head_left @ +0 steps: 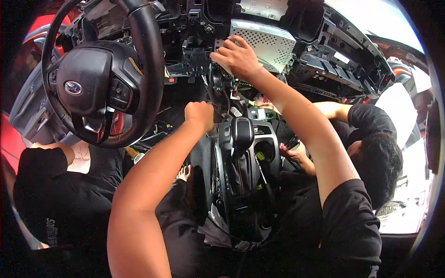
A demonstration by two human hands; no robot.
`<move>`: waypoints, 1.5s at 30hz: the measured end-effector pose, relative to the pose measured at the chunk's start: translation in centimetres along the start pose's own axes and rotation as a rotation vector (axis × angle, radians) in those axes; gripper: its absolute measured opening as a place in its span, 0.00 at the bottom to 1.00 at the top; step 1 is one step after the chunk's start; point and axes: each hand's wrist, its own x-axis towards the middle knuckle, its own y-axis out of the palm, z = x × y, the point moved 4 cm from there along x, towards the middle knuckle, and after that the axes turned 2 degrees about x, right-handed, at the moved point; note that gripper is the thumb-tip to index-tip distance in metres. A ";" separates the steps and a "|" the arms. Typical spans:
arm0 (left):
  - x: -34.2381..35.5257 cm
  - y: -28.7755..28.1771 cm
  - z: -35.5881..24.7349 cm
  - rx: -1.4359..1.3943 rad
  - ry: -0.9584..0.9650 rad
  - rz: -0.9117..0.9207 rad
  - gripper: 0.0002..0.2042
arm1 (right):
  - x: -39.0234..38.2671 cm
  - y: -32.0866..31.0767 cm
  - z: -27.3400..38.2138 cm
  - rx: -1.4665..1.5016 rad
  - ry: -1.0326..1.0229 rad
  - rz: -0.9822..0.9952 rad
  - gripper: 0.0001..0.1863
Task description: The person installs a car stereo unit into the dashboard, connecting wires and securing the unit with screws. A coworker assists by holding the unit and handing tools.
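My right hand (237, 56) reaches up to the left edge of a silver perforated metal box (273, 45) in the opened dashboard. Its fingers are bent and spread apart, the tips close to black brackets (199, 54); the thumb is hidden. Lower down, my left hand (199, 115) is closed in a fist beside the front of the centre console (222, 171). Whatever it grips, if anything, is hidden under the fingers. Just right of that fist stands the black gear lever (242, 133). Loose wires (232, 90) hang between my two hands.
A steering wheel (150, 69) stands at the left. On the right, a co-worker (378, 167) leans in, one hand (299, 155) around a dark object and another near a green-grey module (262, 113). Another person in a black shirt (60, 199) is at the left.
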 end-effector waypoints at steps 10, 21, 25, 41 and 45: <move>0.2 0.6 -0.1 0.005 -0.031 0.030 0.19 | -0.9 -0.1 -0.9 0.077 -0.124 -0.021 0.10; 0.0 0.3 -0.5 0.015 0.002 0.050 0.19 | -0.6 0.2 -1.1 0.073 -0.092 0.001 0.04; 0.3 0.7 -0.5 0.028 0.011 0.060 0.20 | -0.3 0.1 -0.9 0.040 -0.079 -0.026 0.03; 0.0 0.8 0.0 0.043 -0.020 0.090 0.21 | -0.3 -0.1 -1.0 0.080 -0.096 -0.072 0.04; 0.0 0.7 -0.3 0.035 -0.015 0.095 0.21 | -0.2 -0.2 -0.9 0.053 -0.109 -0.071 0.04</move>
